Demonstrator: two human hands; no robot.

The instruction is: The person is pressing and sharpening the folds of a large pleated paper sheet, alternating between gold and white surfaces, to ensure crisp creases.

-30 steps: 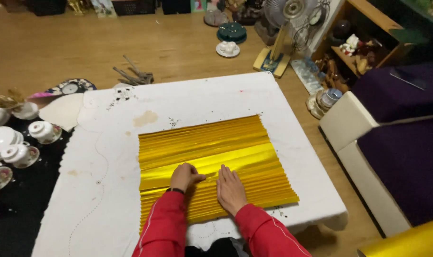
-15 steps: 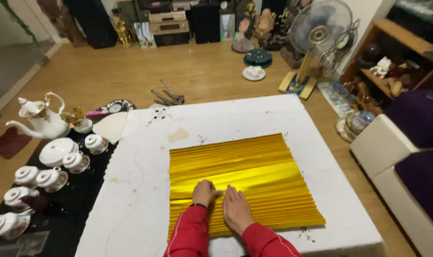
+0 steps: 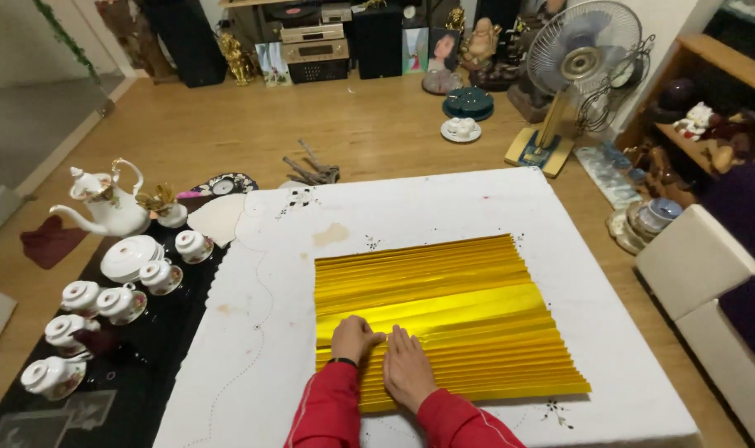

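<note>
Since a second ago: we still press the gold sheet; only our view has lifted.
Left hand (image 3: pixel 354 338): curled, fingertips pinching a pleat.
Right hand (image 3: pixel 405 373): flat, fingers spread, holding nothing.
Pleated gold sheet (image 3: pixel 452 319): glossy, ridged, fanned across our desk (image 3: pixel 253 332).
Desk cover: white, faintly stained.

Under my left hand (image 3: pixel 354 338) and right hand (image 3: pixel 406 377) the pleated gold sheet (image 3: pixel 444 319) looks like glossy foil paper; the white tablecloth (image 3: pixel 261 332) is matt cloth, the teapot (image 3: pixel 103 206) far left glazed porcelain
</note>
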